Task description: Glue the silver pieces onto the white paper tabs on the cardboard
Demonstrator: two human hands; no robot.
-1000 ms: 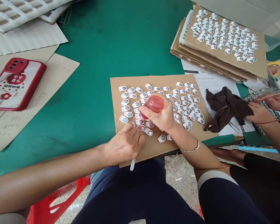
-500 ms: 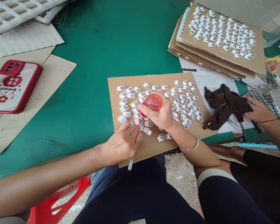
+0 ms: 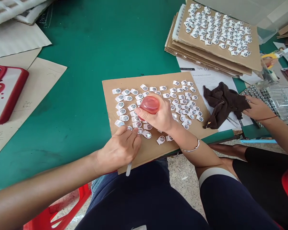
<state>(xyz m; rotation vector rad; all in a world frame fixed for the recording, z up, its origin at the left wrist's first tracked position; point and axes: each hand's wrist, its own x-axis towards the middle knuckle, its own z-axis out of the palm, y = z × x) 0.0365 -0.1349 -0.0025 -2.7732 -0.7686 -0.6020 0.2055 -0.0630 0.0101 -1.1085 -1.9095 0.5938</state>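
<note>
My right hand (image 3: 159, 115) is wrapped round a translucent red squeeze bottle (image 3: 150, 104), its rounded base turned up and its tip hidden below. Close by on the left, my left hand (image 3: 121, 145) is closed, knuckles up, over a slim tool with a pale flat end (image 3: 128, 169) that sticks out under the palm. Both hands are over a brown cardboard sheet (image 3: 156, 153) carrying many small white tabs (image 3: 147, 134) with round dark-ringed faces. My left fingertips are right at some of these tabs; whether they touch one I cannot tell.
At back right, stacked cardboard sheets (image 3: 170, 48) carry more tabs. A dark brown cloth piece (image 3: 222, 102) lies right of my sheet, with another person's hand (image 3: 260, 108) at it. A red-framed phone (image 3: 8, 92) lies on paper at left. A red stool (image 3: 69, 207) stands below.
The whole view has shifted, so most things sit a little further left. My hands keep nearly the same pose over the sheet, with the bottle and tool still held.
</note>
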